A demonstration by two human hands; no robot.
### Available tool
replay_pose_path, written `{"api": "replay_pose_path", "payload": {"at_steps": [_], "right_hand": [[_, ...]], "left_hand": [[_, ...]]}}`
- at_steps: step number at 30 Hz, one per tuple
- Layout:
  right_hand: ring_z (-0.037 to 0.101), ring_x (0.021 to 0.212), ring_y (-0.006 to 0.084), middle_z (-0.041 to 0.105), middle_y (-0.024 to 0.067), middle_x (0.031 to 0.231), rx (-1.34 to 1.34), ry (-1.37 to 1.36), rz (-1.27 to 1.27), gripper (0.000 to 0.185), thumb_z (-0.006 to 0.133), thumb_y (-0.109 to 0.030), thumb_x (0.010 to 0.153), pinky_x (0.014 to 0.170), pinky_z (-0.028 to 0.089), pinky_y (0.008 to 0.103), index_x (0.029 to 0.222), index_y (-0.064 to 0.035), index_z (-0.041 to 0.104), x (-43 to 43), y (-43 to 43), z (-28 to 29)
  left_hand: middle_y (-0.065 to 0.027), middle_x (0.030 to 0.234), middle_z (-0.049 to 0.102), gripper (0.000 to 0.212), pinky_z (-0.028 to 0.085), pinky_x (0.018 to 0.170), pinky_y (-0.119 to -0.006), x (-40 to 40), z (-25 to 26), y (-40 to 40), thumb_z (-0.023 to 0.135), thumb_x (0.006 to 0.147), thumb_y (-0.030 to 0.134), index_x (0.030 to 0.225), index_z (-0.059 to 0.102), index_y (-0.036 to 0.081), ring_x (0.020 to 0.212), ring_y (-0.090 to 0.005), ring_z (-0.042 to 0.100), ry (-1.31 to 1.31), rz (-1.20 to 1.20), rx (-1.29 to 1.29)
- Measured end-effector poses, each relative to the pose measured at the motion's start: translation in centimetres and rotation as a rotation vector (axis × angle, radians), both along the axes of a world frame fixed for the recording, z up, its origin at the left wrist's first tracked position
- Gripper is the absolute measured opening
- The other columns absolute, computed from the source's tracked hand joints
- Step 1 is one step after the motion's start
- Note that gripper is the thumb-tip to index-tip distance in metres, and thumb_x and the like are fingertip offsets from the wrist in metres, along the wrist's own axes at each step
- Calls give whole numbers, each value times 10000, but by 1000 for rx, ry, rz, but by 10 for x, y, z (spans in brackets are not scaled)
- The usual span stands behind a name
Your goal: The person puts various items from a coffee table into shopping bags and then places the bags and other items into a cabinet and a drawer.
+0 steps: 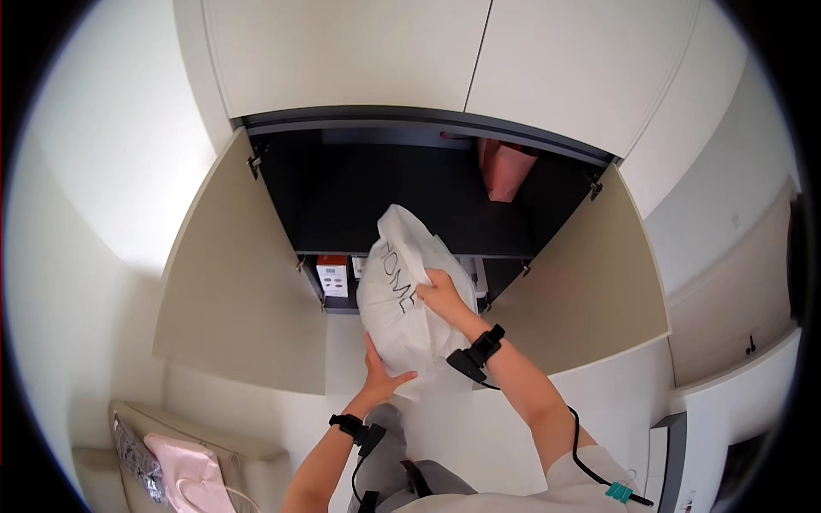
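A full white fabric bag [391, 314] with dark lettering is held up before an open cabinet, its upper end level with the upper shelf. My right hand [442, 296] grips a fold of the bag's cloth on its right side. Below it, my left hand [383, 378] supports the bag's lower left, thumb and fingers spread against the cloth. Behind the bag lies the dark upper shelf [385, 186], where a pink paper bag [507, 170] stands at the right. The bag hides part of the lower shelf.
Cabinet doors stand wide at left [244, 276] and right [584, 276]. A white and orange box [333, 279] and another white box [478, 274] are on the lower shelf. At lower left, a beige chair [256, 474] holds a pink bag [189, 471] and a silvery patterned package [138, 462].
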State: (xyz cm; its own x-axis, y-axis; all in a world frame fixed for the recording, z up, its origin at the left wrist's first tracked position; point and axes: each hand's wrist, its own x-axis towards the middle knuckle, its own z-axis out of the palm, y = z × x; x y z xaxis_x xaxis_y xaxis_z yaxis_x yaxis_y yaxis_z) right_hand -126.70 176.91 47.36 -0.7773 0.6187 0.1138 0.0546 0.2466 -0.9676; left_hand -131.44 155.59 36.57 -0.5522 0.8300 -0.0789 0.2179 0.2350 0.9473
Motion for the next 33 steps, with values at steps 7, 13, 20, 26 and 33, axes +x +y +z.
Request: {"api": "replay_pose_path", "payload": {"at_steps": [7, 13, 20, 26, 33], "right_hand": [[454, 562, 49, 540, -32, 654, -129, 96, 89, 152, 513, -29, 718, 496, 345, 223, 825, 8, 615, -97, 112, 19], [452, 544, 39, 561, -38, 665, -167, 126, 121, 158, 536, -6, 691, 482, 331, 206, 818, -7, 629, -164, 218, 4], [532, 780, 100, 612, 14, 865, -313, 126, 162, 292, 593, -72, 724, 697, 425, 235, 1004, 6, 618, -208, 336, -65], [399, 1229, 189, 443, 106, 1329, -361, 62, 173, 607, 622, -225, 800, 1008, 308, 289, 1335, -30, 413, -185, 326, -96], [171, 1380, 274, 168, 172, 1497, -107, 31, 164, 1012, 795, -268, 630, 1102, 208, 367, 1418, -1, 220, -140, 288, -178]], "left_hand": [[-288, 1407, 96, 1365, 246, 1058, -468, -90, -3, 142, 878, 545, 191, 1420, -164, 82, 1270, -406, 222, 102, 216, 157], [-300, 1368, 176, 1316, 257, 1047, -471, -151, 4, 248, 863, 561, 149, 1430, -122, 74, 1245, -416, 254, 138, 314, 201], [-309, 1363, 180, 1313, 267, 1046, -476, -193, -65, 357, 861, 567, 163, 1433, -122, 82, 1236, -447, 259, 163, 396, 205], [-304, 1408, 62, 1360, 265, 1066, -481, -193, -92, 364, 868, 560, 166, 1419, -186, 104, 1281, -450, 212, 109, 392, 197], [-373, 1376, 68, 1335, 334, 1028, -474, -192, -101, 356, 823, 617, 88, 1393, -263, 130, 1264, -490, 284, 121, 260, 113]]}}
